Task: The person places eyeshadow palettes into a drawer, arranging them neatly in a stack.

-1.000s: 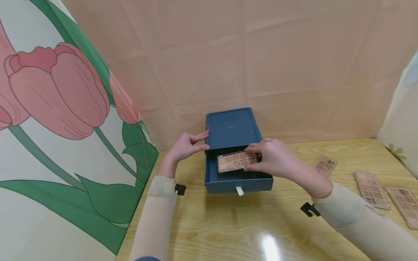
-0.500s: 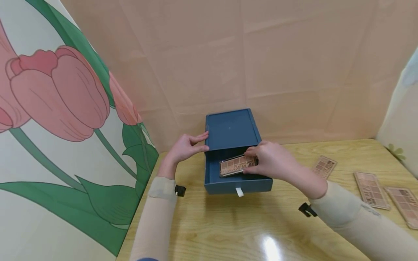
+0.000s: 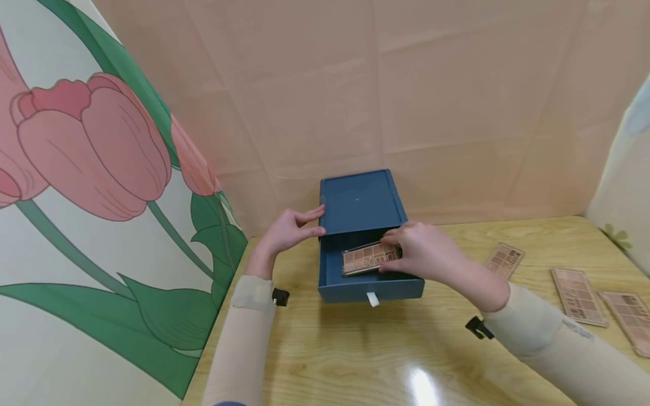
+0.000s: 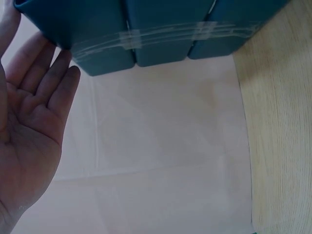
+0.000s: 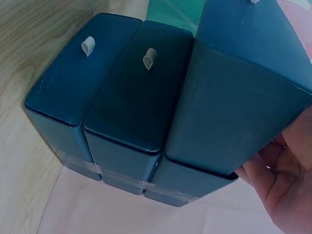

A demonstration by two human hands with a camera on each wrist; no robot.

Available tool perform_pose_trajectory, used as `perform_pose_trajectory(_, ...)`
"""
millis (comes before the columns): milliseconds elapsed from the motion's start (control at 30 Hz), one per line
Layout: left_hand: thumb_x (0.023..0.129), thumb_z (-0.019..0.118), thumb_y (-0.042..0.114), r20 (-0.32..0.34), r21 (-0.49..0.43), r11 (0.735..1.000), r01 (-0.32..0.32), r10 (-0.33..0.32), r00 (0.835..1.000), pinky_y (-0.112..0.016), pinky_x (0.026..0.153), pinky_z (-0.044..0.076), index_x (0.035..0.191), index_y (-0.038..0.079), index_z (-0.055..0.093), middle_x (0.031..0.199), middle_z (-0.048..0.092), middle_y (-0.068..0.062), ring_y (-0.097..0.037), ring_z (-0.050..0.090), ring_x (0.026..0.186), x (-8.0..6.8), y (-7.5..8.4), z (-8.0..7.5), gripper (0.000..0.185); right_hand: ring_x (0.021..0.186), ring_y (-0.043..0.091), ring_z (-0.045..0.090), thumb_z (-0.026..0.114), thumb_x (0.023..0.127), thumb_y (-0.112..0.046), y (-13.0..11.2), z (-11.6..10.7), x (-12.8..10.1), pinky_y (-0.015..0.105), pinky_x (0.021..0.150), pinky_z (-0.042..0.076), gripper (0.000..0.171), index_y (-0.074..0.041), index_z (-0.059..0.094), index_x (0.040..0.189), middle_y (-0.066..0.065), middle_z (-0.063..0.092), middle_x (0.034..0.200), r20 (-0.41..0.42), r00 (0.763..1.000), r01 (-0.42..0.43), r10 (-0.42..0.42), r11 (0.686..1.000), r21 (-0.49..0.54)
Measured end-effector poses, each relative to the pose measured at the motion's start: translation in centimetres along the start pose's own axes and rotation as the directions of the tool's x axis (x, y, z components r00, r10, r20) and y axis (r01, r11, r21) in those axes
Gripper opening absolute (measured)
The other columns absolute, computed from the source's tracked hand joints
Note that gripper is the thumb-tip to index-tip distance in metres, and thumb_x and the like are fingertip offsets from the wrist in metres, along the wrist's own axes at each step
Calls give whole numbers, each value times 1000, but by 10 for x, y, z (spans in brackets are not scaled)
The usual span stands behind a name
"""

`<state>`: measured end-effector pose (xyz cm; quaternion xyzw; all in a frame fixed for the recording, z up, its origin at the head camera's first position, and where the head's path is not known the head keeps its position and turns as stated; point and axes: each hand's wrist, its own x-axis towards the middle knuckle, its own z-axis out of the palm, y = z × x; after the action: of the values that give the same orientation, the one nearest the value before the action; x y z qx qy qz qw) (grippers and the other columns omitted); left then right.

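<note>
A blue drawer unit (image 3: 361,202) of three stacked drawers stands at the back of the table, its top drawer (image 3: 345,292) pulled out. Inside that drawer lies an eyeshadow palette (image 3: 361,259), slightly slanted. My right hand (image 3: 425,249) pinches the palette's right end between thumb and fingers. At the unit's upper left side, my left hand (image 3: 295,229) touches it with fairly straight fingers and thumb. The left wrist view shows those fingers (image 4: 61,80) extended against the unit. In the right wrist view, my right hand (image 5: 292,170) is at the drawer's edge; the palette is hidden there.
Several more palettes lie to the right: one (image 3: 505,258) behind my right forearm, another (image 3: 579,296) farther right, and one (image 3: 629,320) near the frame's edge. The unit backs against a draped pinkish sheet (image 3: 325,113). A tulip-painted wall (image 3: 91,242) borders the wooden table (image 3: 325,361) on the left.
My right hand has lowered the palette deeper into the drawer and shifted it slightly right; its slant has changed a little. The left hand has stayed at the unit's side.
</note>
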<state>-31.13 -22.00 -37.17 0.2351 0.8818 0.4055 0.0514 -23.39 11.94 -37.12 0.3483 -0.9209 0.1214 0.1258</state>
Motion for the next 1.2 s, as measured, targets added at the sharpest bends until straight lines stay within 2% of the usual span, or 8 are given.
perform_pose_trajectory(133, 98, 81, 38, 2, -1, 1000, -5, 5, 1000, -35, 56, 30, 150, 16, 63, 156, 55, 8, -21, 38, 54, 0, 0, 0, 59, 103, 33, 76, 94, 82, -47, -1, 0, -1, 45, 76, 62, 52, -8, 84, 115, 12, 78, 121, -8, 1000, -2, 2, 1000, -8)
perform_pose_trajectory(233, 98, 81, 38, 4, -5, 1000, -1, 1, 1000, -36, 56, 30, 150, 16, 63, 157, 55, 8, -23, 47, 57, 0, 0, 0, 59, 102, 33, 76, 95, 82, -44, -1, 1, -1, 43, 72, 62, 53, -6, 84, 117, 14, 78, 122, -21, 1000, -2, 2, 1000, -11)
perform_pose_trajectory(367, 98, 80, 38, 5, -10, 1000, 5, -5, 1000, -36, 58, 30, 150, 16, 62, 157, 54, 8, -27, 61, 72, -1, 0, 1, 59, 100, 32, 77, 95, 82, -42, 0, 2, -2, 41, 70, 62, 54, -4, 83, 119, 15, 78, 121, -37, 999, -2, 2, 1000, -12)
perform_pose_trajectory(500, 99, 80, 38, 2, -7, 1000, 2, -2, 1000, -35, 57, 30, 150, 16, 62, 157, 54, 8, -31, 58, 68, 0, 0, 1, 58, 100, 32, 78, 95, 82, -41, 0, 3, -2, 42, 71, 63, 53, -4, 83, 118, 15, 78, 121, -44, 999, 1, -1, 1000, -3)
perform_pose_trajectory(700, 98, 81, 36, -4, -13, 1000, -1, 1, 1000, -35, 56, 30, 149, 16, 63, 157, 55, 7, -26, 51, 62, 1, -1, 1, 58, 96, 31, 78, 95, 83, -40, 1, 3, -2, 41, 70, 62, 51, -4, 83, 118, 15, 78, 120, -56, 998, 13, -12, 1000, 12)
perform_pose_trajectory(967, 99, 81, 35, -6, -20, 1000, 0, 0, 1000, -35, 57, 29, 149, 16, 63, 157, 55, 8, -30, 58, 69, -1, -2, 2, 57, 90, 27, 79, 94, 84, -37, 7, 9, -4, 42, 72, 63, 47, -5, 83, 117, 13, 79, 116, -107, 994, 46, -38, 996, 81)
perform_pose_trajectory(1067, 98, 81, 35, -4, -22, 1000, 0, 0, 1000, -35, 57, 29, 149, 16, 63, 157, 55, 9, -30, 60, 71, -1, -2, 2, 58, 81, 21, 78, 94, 85, -37, 10, 11, -6, 39, 70, 62, 46, -6, 83, 117, 13, 80, 116, -132, 990, 57, -43, 993, 107)
perform_pose_trajectory(1200, 98, 81, 36, -8, -28, 1000, 3, -3, 1000, -35, 57, 29, 149, 17, 64, 156, 55, 10, -31, 59, 70, 0, -2, 2, 57, 61, 3, 68, 92, 87, -36, 12, 11, -8, 31, 62, 57, 44, -7, 83, 118, 13, 80, 116, -169, 985, 64, -34, 982, 180)
